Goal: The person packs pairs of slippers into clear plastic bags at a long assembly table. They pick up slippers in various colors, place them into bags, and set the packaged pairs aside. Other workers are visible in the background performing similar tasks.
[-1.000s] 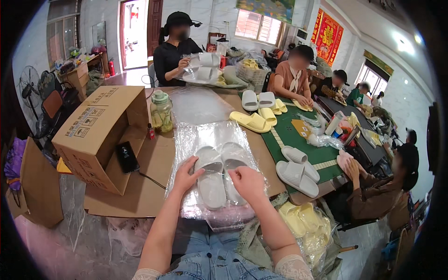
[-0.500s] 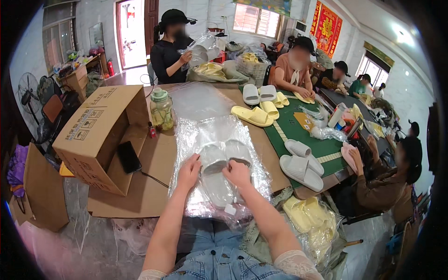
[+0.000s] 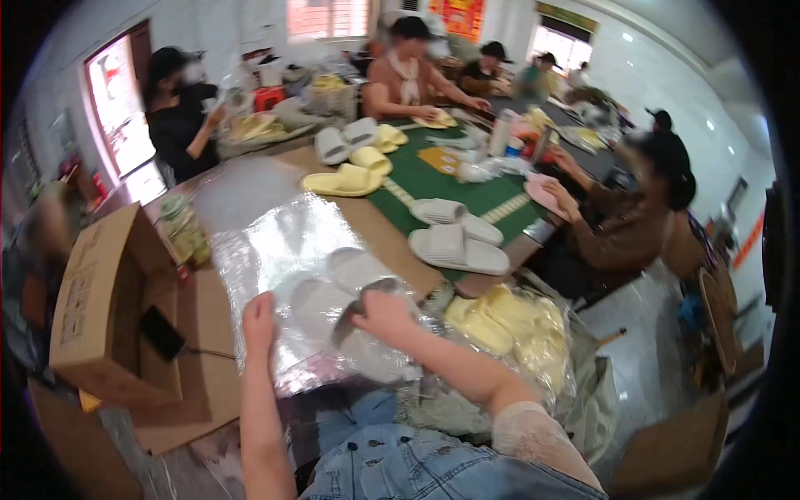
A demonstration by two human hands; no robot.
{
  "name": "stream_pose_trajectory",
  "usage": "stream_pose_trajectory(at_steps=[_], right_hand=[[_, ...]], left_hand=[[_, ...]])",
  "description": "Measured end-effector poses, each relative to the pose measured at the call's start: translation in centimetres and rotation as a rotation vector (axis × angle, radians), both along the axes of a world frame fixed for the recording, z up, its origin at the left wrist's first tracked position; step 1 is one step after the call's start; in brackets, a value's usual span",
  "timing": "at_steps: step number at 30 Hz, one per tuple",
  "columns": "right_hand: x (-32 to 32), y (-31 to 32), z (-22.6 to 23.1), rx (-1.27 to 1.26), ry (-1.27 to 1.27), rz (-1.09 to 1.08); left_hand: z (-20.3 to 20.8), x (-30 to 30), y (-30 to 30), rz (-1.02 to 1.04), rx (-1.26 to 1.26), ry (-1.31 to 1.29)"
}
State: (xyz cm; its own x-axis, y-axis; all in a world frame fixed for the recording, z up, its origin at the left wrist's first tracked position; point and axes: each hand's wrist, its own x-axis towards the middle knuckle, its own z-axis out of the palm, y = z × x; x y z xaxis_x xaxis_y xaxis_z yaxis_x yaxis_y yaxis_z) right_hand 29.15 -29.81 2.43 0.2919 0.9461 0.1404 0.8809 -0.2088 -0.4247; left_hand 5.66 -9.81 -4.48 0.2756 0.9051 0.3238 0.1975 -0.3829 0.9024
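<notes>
Grey slippers (image 3: 321, 307) | brown cardboard tabletop (image 3: 208, 321) | left hand (image 3: 259, 321), right hand (image 3: 387, 317) curled, holds unclear | pale walls (image 3: 646, 93)

Cardboard box (image 3: 92, 308): open side facing right
Black phone (image 3: 162, 333): at box opening, cable (image 3: 212, 353) at its edge
Jar (image 3: 183, 229): beside box

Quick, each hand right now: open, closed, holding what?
Left hand: curled at the plastic's left edge; can't tell if gripping.
Right hand: fingers bent at the grey slippers; blurred, grip unclear.
</notes>
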Motion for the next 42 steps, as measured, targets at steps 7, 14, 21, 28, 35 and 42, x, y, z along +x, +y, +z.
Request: stream_pose_trajectory(at_steps=[7,14,21,28,35,42], right_hand=[[0.8,1.7,-2.6,0.16,0.013,0.035],[5.6,-7.8,6.5,0.11,-0.013,-0.049],[16.1,-23.9,12.7,0.037,-0.153,-0.585],[16.6,-31.8,2.8,-0.546,-0.189,-0.693],[16.9,-30.1,-6.5,-0.439,-0.016,-0.681],[18.5,-28.2,5.7,-0.678,-0.333,-0.49]], left_hand=[[0.9,0.3,-0.5,-0.057,0.024,-0.018],[-2.1,-0.5,1.2,-0.085,-0.137,-0.175],[-1.8,-0.1,1.3,-0.097,-0.113,-0.15],[-1.6,-0.4,1.4,-0.083,-0.088,-0.127],[-0.9,-0.3,0.9,-0.074,-0.063,-0.102],[-0.1,0.3,0.0,-0.046,0.011,-0.025]])
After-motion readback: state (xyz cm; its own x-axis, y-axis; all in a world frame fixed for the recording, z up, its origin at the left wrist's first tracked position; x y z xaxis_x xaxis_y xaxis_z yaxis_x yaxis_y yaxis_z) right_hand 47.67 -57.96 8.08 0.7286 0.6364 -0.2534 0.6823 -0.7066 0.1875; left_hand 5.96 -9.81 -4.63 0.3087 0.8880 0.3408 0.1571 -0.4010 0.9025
